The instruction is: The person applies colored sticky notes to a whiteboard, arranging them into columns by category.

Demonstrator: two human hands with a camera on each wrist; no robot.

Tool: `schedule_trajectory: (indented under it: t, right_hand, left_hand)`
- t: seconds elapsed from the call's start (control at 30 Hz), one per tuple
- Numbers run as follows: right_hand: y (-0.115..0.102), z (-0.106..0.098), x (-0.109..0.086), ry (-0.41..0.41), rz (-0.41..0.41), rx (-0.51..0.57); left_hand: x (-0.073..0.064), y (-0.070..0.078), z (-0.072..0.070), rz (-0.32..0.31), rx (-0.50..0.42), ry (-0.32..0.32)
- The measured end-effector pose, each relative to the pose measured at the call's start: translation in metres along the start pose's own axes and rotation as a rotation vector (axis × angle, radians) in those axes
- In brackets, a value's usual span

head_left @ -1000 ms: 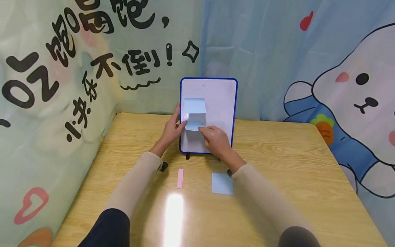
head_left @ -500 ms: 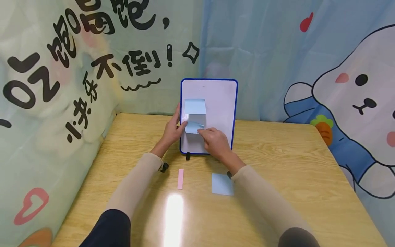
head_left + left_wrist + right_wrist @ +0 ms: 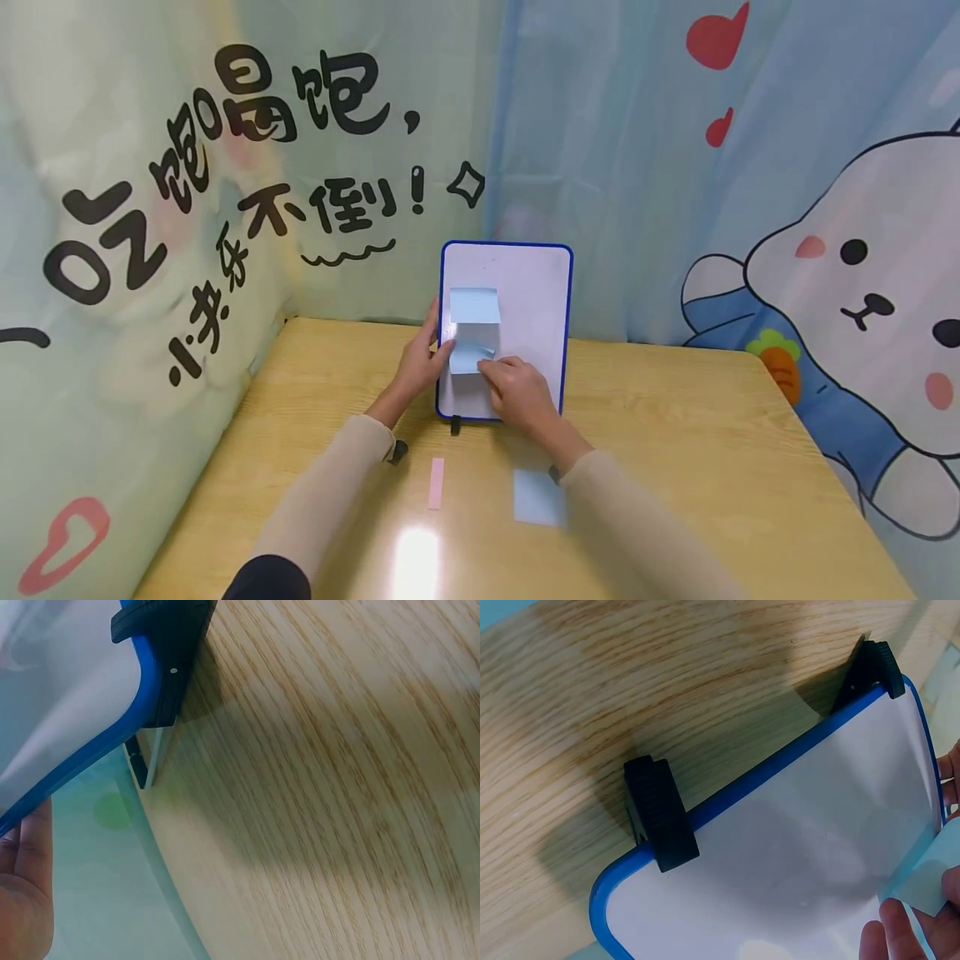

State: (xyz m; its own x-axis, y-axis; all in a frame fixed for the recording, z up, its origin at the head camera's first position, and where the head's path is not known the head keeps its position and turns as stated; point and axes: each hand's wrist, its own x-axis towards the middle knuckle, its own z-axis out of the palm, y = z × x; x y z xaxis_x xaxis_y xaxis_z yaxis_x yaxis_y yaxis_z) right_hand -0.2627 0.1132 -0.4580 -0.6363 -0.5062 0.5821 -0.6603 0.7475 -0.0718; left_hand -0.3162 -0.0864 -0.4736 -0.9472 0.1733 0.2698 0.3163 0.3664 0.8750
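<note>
A small whiteboard [image 3: 531, 308] with a blue rim stands upright on the table. My left hand [image 3: 418, 364] grips its left edge, thumb at the front and fingers behind. Two light blue sticky notes are on the board's left half, one above the other. The upper sticky note [image 3: 474, 306] is untouched by either hand. My right hand [image 3: 521, 392] pinches the lower right corner of the lower sticky note [image 3: 465, 358], which bows out from the board. In the right wrist view that lower note [image 3: 928, 876] shows between thumb and fingers.
Black clip feet [image 3: 662, 814] hold the board's bottom edge. Nearer on the wooden table [image 3: 660, 417] lie a pink paper strip [image 3: 436, 483] and a blue square sticky note [image 3: 538, 498], partly under the right forearm. Printed curtains [image 3: 600, 167] hang behind and at the left.
The head view has tilted up, so everything sits lower in it. The right hand has drawn the lower note's bottom edge slightly down, and the note bows out more. The left hand keeps its grip.
</note>
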Motion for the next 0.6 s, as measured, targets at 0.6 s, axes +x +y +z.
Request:
schedule_trajectory:
  t: [0.6]
  right_hand:
    - [-0.0079,0.0098,0.0054,0.057,-0.066,-0.009]
  left_hand:
    - [-0.0016,-0.0013,-0.0013,0.022,0.031,-0.003]
